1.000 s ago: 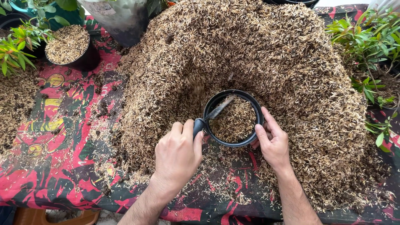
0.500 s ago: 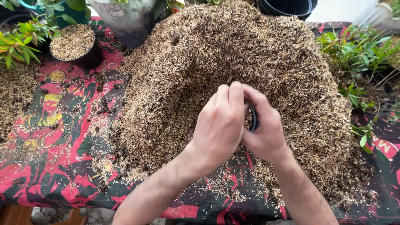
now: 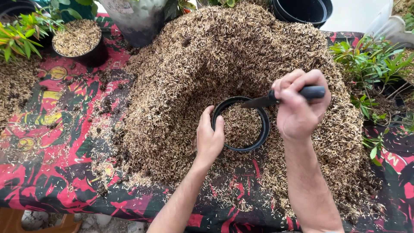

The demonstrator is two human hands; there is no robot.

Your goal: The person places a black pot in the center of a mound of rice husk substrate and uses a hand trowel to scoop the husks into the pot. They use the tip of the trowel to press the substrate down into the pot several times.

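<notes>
Husk-strewn counter [image 3: 51, 172]: my left hand [image 3: 210, 140] grips the light, stiff black pot [image 3: 241, 124] by its rim; my right hand [image 3: 299, 105] clasps a black-handled knife [image 3: 280, 97] above.

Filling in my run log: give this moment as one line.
left hand: grips black pot rim | right hand: holds black-handled knife over pot | pot: partly filled with husks, in husk heap

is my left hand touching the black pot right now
Touching. The head view shows the left hand gripping the black pot at its near-left rim, fingers curled against the edge with no gap.
</notes>
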